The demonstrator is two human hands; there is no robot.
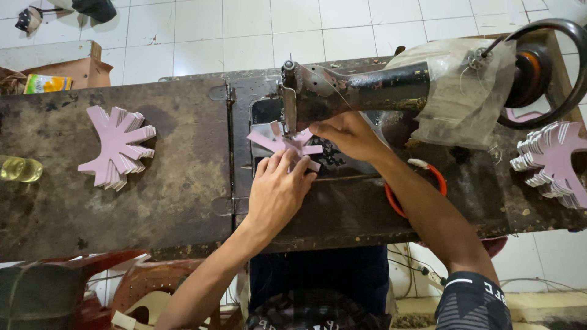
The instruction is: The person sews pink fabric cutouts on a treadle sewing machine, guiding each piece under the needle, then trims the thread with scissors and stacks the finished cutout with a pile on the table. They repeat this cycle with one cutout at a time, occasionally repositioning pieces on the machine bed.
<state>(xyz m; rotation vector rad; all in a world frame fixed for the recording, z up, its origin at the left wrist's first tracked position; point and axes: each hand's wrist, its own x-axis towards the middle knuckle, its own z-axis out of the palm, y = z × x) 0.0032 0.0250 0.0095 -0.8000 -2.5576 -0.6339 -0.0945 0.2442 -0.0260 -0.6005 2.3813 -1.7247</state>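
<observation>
Dark patterned clothing on the person's lap fills the bottom edge, and from it both bare forearms reach up toward the old black cast-iron sewing machine [367,91], which lies across the upper right of the worn dark wooden table [153,183]. Left hand [276,192] sits just below the machine's needle end, palm down, fingers [282,165] spread and pressed flat on the pink star-shaped cut piece with radiating strips [282,142]. Right hand [348,135] comes in from the right, directly under the machine's arm, its fingertips drawn together on the near-right edge of that same pink piece (whether it pinches or only presses cannot be told). That pink piece lies on the machine's bed under the needle.

Far left of the machine rests a stack of matching pink cut shapes [116,146], and beyond it at the table's left end a clear yellowish bottle [18,169]. Right of the machine, past its black handwheel [553,67], another pink stack [553,162] lies at the table's edge. An orange ring-shaped cord [428,180] curls below the machine's base, partly behind the right forearm. Crinkled clear plastic [452,85] wraps the machine's body near the wheel
</observation>
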